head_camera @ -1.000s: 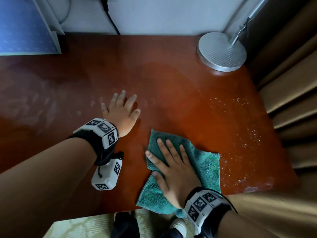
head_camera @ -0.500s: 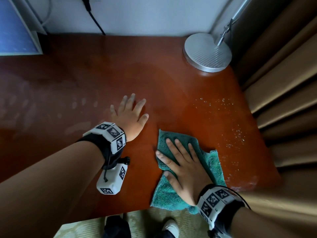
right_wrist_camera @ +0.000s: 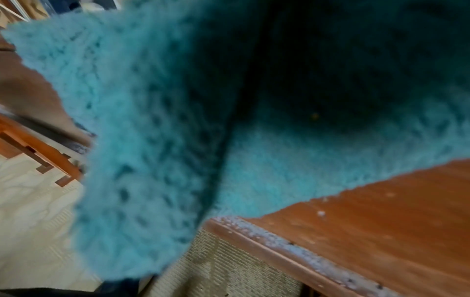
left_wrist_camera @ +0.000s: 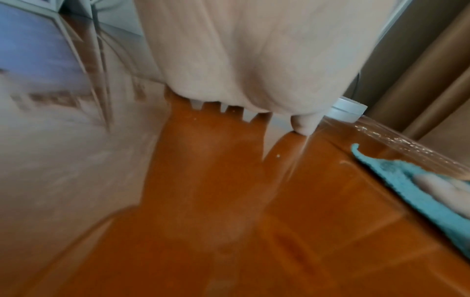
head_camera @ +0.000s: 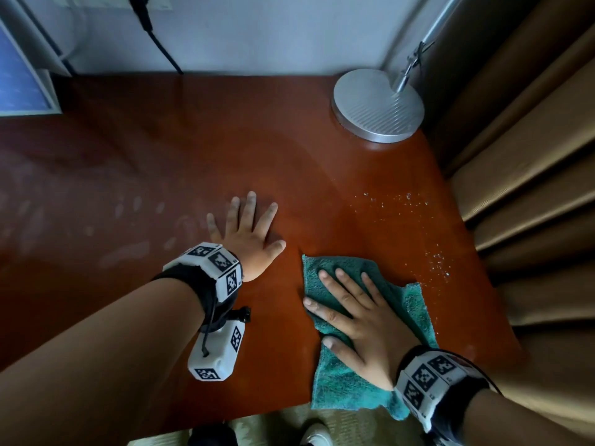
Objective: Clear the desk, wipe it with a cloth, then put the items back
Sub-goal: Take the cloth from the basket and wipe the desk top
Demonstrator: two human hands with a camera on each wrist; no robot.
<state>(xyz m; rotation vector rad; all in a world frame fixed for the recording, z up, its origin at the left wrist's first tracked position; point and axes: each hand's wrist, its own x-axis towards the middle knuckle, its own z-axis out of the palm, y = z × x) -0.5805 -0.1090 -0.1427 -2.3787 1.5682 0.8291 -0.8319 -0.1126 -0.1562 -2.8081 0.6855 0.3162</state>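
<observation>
A teal terry cloth (head_camera: 409, 304) lies on the red-brown desk (head_camera: 161, 162) near its front edge, one corner hanging over. My right hand (head_camera: 357, 313) presses flat on the cloth with straight, spread fingers. My left hand (head_camera: 248, 230) lies flat on the bare wood just left of the cloth, fingers straight and apart. In the left wrist view the left hand (left_wrist_camera: 254, 60) rests on the desk (left_wrist_camera: 203, 201), with the cloth (left_wrist_camera: 406, 191) at the right. The right wrist view is mostly filled by the cloth (right_wrist_camera: 152, 120), and the right hand is hidden there.
A round silver lamp base (head_camera: 378, 106) with its slanted pole stands at the back right corner. Water droplets (head_camera: 409, 201) speckle the desk's right side. A blue framed panel (head_camera: 19, 78) stands at the back left. Brown curtains (head_camera: 531, 156) hang beside the desk's right edge.
Both hands have stayed flat on the desk. The camera view has shifted right, and the right hand and cloth sit slightly farther right and forward.
</observation>
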